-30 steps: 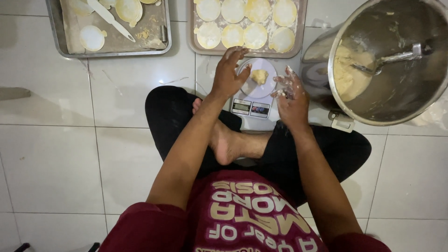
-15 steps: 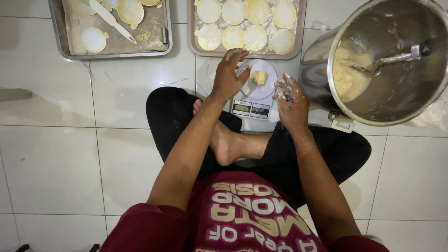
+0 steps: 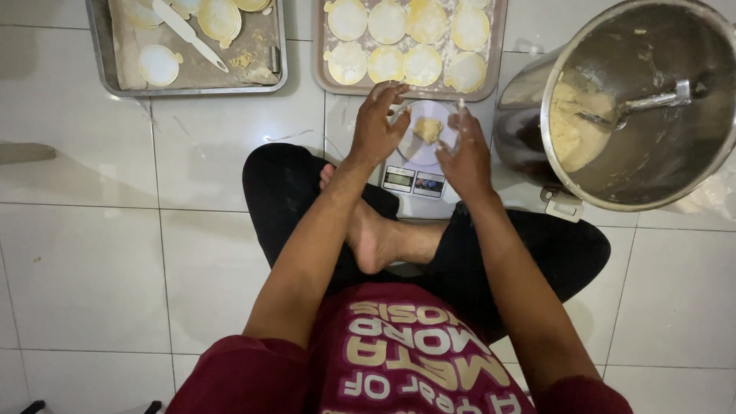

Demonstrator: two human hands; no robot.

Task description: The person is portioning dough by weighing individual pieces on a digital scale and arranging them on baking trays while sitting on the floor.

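I sit cross-legged on a white tiled floor with a small kitchen scale [image 3: 414, 180] in front of me. A lump of yellow dough [image 3: 428, 129] lies on the scale's white round plate [image 3: 410, 146]. My left hand [image 3: 377, 126] hovers over the plate's left edge with fingers spread, holding nothing. My right hand [image 3: 464, 149] is at the plate's right side, fingers apart and smeared with dough, just beside the lump.
A large steel mixing bowl [image 3: 690, 176] with dough and a mixing arm stands at the right. A metal tray [image 3: 491, 73] of round dough-filled moulds lies beyond the scale. Another tray [image 3: 192, 77] at the upper left holds empty moulds and a white scraper [image 3: 188, 32].
Both hands have stayed over the scale. My left hand's fingers have shifted slightly off the dough lump, and my right hand has edged closer to the plate.
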